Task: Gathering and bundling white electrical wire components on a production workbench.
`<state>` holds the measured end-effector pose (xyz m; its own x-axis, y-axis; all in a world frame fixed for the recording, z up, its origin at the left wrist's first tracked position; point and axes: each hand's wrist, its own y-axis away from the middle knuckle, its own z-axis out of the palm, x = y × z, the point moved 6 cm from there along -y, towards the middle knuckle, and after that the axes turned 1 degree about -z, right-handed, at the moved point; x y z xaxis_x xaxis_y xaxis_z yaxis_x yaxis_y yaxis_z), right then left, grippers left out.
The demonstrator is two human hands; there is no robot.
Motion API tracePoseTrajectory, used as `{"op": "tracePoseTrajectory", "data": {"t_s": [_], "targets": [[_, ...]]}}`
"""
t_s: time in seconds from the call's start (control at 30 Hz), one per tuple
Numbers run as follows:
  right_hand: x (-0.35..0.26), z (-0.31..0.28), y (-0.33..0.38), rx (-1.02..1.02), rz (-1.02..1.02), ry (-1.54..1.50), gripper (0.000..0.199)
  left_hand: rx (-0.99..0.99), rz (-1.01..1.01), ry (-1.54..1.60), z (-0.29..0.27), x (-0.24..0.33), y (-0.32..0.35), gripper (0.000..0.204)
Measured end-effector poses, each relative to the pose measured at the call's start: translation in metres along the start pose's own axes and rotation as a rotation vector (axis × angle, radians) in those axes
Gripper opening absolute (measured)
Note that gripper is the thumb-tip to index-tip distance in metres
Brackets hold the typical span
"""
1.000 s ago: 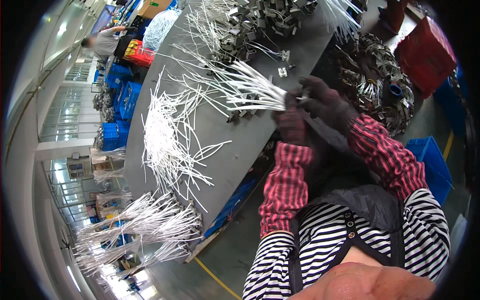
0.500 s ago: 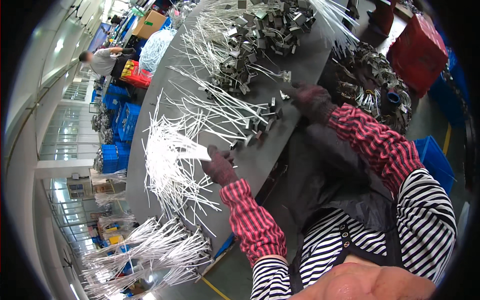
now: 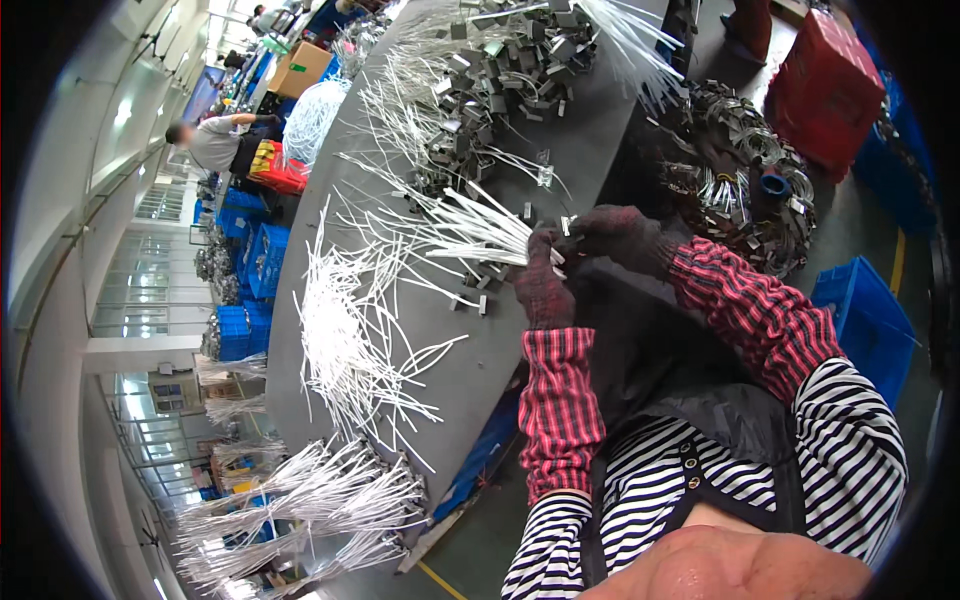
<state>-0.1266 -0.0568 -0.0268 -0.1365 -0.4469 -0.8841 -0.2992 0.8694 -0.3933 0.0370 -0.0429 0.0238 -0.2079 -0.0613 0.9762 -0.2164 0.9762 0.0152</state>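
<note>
My left hand (image 3: 545,285), in a dark glove, is closed around a bundle of thin white cables (image 3: 478,228) whose long ends fan out to the left over the grey table (image 3: 430,400). Close beside it is my right hand (image 3: 625,238), also gloved, with fingers pinched together. A small metallic piece (image 3: 567,226) shows at its fingertips; its exact kind is too small to make out. Just beyond lies a clear small part (image 3: 544,170) on the table. More white cables (image 3: 340,320) lie loose in a bright heap left of my hands.
Dark, box-shaped metal parts (image 3: 510,75) with cables are piled at the table's far end. Bundled cables (image 3: 300,510) hang over the near left edge. On the right are coiled cables (image 3: 745,150), a red sack-like bundle (image 3: 828,95) and a blue crate (image 3: 865,325). Another person (image 3: 213,143) stands far left.
My left hand has moved right and away from me, from the loose cable heap to beside my right hand, and now grips a cable bundle. The right hand has shifted slightly nearer.
</note>
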Motion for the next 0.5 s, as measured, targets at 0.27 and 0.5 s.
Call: {"op": "tracePoseTrajectory", "data": {"t_s": [0.27,0.5], "targets": [[0.046,0.015,0.02,-0.078,0.715,-0.743,0.024,-0.295,0.197,-0.405,0.024,0.013,-0.059,0.027],[0.0,0.002,0.047,0.011,0.302,-0.413,0.026,0.061,-0.123,0.156,0.007,0.013,-0.042,0.019]]}}
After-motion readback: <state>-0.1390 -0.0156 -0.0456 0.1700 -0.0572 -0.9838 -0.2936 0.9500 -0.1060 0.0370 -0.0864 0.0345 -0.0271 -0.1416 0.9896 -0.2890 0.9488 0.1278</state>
